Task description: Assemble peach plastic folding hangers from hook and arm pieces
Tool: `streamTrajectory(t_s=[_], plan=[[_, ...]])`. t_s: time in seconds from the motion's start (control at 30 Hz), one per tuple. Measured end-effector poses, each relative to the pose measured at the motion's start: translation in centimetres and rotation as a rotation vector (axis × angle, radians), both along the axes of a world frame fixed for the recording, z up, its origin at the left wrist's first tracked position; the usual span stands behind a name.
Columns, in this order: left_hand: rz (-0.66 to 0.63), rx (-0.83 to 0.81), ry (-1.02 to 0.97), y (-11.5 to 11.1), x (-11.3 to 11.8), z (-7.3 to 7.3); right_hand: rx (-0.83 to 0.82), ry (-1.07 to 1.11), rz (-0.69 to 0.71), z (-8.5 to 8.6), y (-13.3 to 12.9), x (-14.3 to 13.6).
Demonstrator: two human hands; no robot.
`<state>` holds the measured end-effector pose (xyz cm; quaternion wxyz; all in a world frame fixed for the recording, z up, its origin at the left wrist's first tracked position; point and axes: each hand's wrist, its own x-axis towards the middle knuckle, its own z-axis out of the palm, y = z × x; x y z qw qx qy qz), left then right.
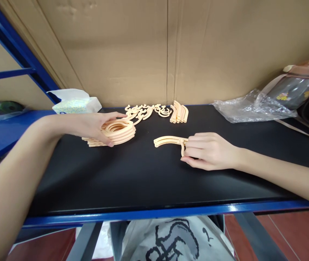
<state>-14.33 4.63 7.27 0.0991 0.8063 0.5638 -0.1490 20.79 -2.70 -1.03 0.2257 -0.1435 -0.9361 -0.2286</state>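
Observation:
On the left of the black tabletop, my left hand (100, 127) is wrapped round a stack of cream curved plastic pieces (121, 135), thumb on the near side and fingers over the far side. My right hand (207, 150) is closed on a cream curved piece (167, 140) that sticks out to the left, with a smaller hooked part hanging down by the fingertips. Behind, near the back edge, lie a loose pile of small cream hooks (143, 110) and a row of curved cream pieces (179, 112).
A tissue pack (75, 103) stands at the back left. Clear plastic wrapping (252, 107) and a transparent bag with brown trim (292, 90) lie at the back right. Cardboard (121, 50) rises behind the black table (132, 181), which has a blue front edge.

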Motion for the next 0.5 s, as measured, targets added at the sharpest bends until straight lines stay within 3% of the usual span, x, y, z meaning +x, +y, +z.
streamTrajectory(t_s=[0.5], plan=[[0.024, 0.014, -0.002, -0.28, -0.55, 0.56, -0.036, 0.003, 0.007, -0.1, 0.08, 0.19]])
